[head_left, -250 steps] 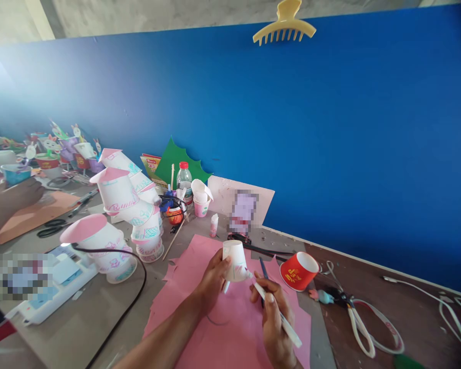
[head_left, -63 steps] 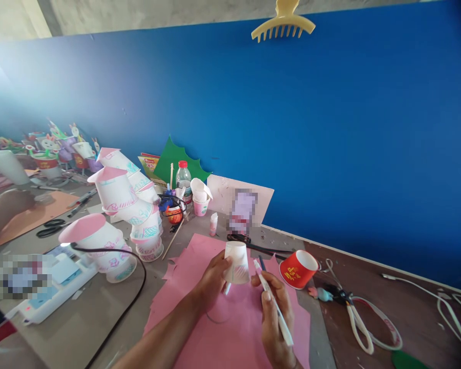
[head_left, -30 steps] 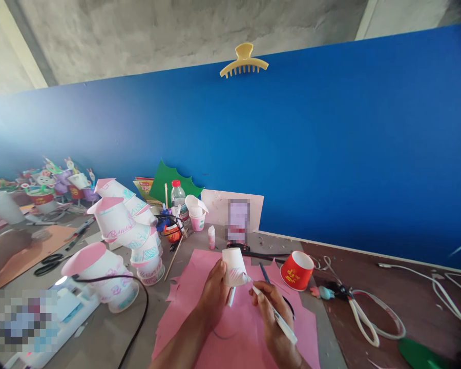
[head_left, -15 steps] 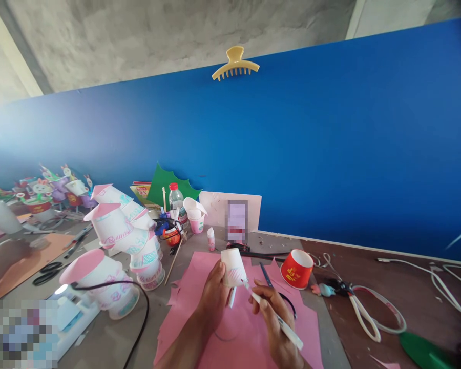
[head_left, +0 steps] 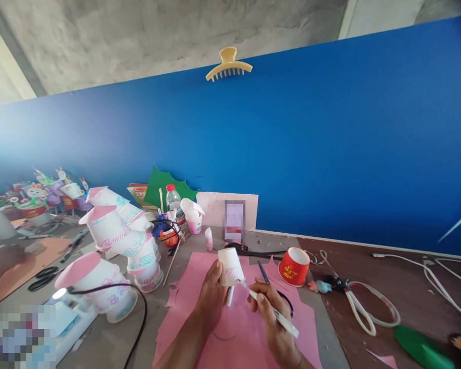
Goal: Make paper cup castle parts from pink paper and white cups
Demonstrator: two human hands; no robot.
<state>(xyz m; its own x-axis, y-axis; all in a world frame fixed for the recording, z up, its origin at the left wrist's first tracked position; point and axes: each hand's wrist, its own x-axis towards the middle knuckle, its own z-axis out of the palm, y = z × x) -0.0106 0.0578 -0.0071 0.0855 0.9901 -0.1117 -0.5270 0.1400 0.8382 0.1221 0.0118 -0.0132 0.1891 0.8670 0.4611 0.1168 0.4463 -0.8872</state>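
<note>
My left hand point(head_left: 212, 291) grips a small white paper cup point(head_left: 229, 262), tilted with its base upward, above a sheet of pink paper point(head_left: 200, 343). Slanted pink strokes mark the cup's side near its rim. A slim white stick-like piece point(head_left: 230, 296) shows under the cup by my left fingers. My right hand point(head_left: 272, 315) is closed on a white marker point(head_left: 278, 316), whose pink tip is at or very near the cup's lower edge. Behind my right hand a dark pen point(head_left: 263, 271) lies on the pink sheet. A red paper cup point(head_left: 293, 266) rests on its right edge.
Stacked decorated white cups point(head_left: 107, 228) with pink tops stand on the left, near a power strip point(head_left: 75, 328) and black cable point(head_left: 143, 328). Scissors point(head_left: 43, 278) and a co-worker's hand point(head_left: 7, 264) are farther left. A phone point(head_left: 235, 220) leans behind. White cables point(head_left: 363, 307) lie right.
The view has tilted up and shifted. Pink strokes on the cup have grown in number since the earliest frame. The marker has moved off the cup and back to it; both grips stay.
</note>
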